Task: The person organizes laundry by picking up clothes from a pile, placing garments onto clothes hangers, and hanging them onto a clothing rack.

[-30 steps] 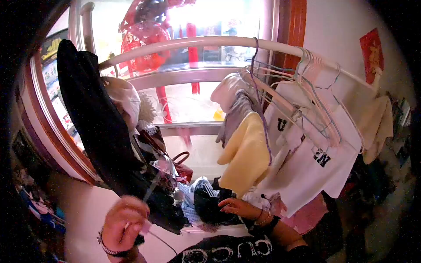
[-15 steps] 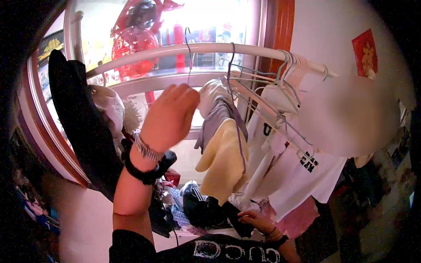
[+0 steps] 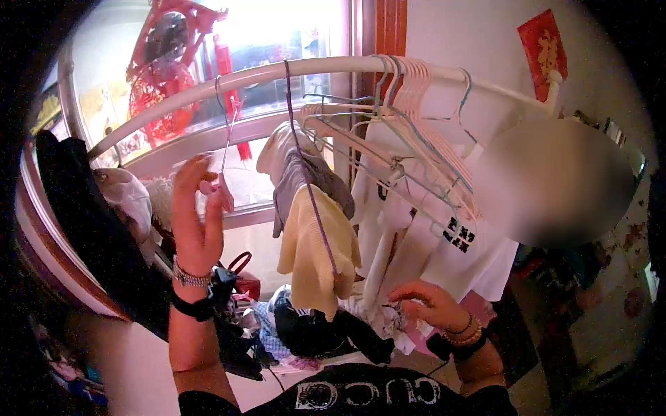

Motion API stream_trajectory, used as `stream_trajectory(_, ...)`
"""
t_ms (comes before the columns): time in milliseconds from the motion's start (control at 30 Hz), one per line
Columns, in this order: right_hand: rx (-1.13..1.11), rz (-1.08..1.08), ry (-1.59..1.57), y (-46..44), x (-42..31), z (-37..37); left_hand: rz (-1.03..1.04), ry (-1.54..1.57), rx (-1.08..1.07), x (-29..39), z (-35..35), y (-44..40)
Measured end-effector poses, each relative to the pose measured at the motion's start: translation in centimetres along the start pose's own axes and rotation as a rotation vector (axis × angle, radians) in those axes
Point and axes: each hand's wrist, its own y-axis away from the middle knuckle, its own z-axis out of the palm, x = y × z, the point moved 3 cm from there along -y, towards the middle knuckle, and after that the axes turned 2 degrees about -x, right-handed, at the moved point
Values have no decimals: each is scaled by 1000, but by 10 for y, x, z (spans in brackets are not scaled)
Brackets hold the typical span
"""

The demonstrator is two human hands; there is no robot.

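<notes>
My left hand [image 3: 198, 222] is raised by the window with its fingers apart, next to a pink clothes hanger [image 3: 227, 152]. The hanger's hook sits over the white rail [image 3: 326, 66], and it is seen nearly edge-on. My fingers are close to its lower part; whether they touch it is unclear. Lower right, my right hand [image 3: 433, 305] has loosely spread fingers and holds nothing, in front of the white shirts. Between the hands hang a yellow knit garment [image 3: 320, 246] on a purple hanger [image 3: 300, 145] and a grey garment [image 3: 326, 184].
Several pink and teal hangers [image 3: 416, 132] and a white shirt [image 3: 444, 256] hang at right. A dark garment [image 3: 90, 215] hangs at left. Below lie piled clothes [image 3: 305, 333] and a red bag [image 3: 246, 286]. Another person's blurred head [image 3: 555, 184] is at right.
My left hand has moved down and left from the hanger's hook, its fingers loosening. The hook now rests on the rail. My right hand has come up further into view. The camera has turned right.
</notes>
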Motion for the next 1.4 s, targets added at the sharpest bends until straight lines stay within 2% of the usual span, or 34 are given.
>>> stream_trajectory(67,5,-89,67,-4,-19,-3,-33,108,393,-14,-3,27)
stream_trajectory(100,21,-176,135,-8,-26,-4,-136,170,504,-21,1,48)
stream_trajectory(167,-37,-226,201,-20,-33,0,-260,263,472,-44,13,96)
stream_trajectory(233,-67,-257,270,-25,-33,2,-379,321,352,-42,35,128)
stream_trajectory(333,65,-191,308,-28,-27,-2,-424,413,157,-24,56,160)
stream_trajectory(500,230,-342,389,7,-63,-33,-508,391,-58,-17,79,193)
stream_trajectory(600,573,-457,445,37,-80,-64,-489,407,-77,0,85,190)
stream_trajectory(633,709,-484,509,42,-87,-77,-385,354,-46,11,86,186)
stream_trajectory(667,884,-395,543,46,-90,-91,-279,302,-13,23,87,181)
stream_trajectory(700,939,-385,541,45,-91,-106,-272,312,-17,35,87,177)
stream_trajectory(733,993,-375,538,41,-90,-123,-145,284,-25,52,86,171)
stream_trajectory(800,912,-360,673,29,-74,-161,49,271,-52,82,90,163)
stream_trajectory(833,921,-359,674,23,-63,-173,57,276,-55,93,93,159)
stream_trajectory(900,756,-109,606,8,-40,-189,253,399,-259,120,107,148)
stream_trajectory(933,763,-116,606,6,-40,-192,263,396,-258,129,115,142)
stream_trajectory(1000,595,-13,702,-5,-40,-185,289,498,-337,146,139,129)
stream_trajectory(1033,595,-20,704,-6,-40,-185,292,492,-332,152,153,122)
stream_trajectory(1100,553,-61,966,-10,-42,-184,79,609,-506,155,190,112)
stream_trajectory(1133,466,25,1032,-13,-45,-185,77,600,-499,162,203,108)
stream_trajectory(1200,477,-11,1060,-17,-53,-176,-121,656,-539,169,231,103)
stream_trajectory(1233,493,-34,1084,-17,-56,-169,-124,651,-535,169,245,98)
stream_trajectory(1300,478,-53,1072,-15,-65,-154,38,414,-315,164,266,85)
stream_trajectory(1333,467,-69,1063,-14,-68,-150,34,408,-309,159,278,84)
stream_trajectory(1400,424,-44,1099,-12,-67,-150,-80,142,-174,150,288,76)
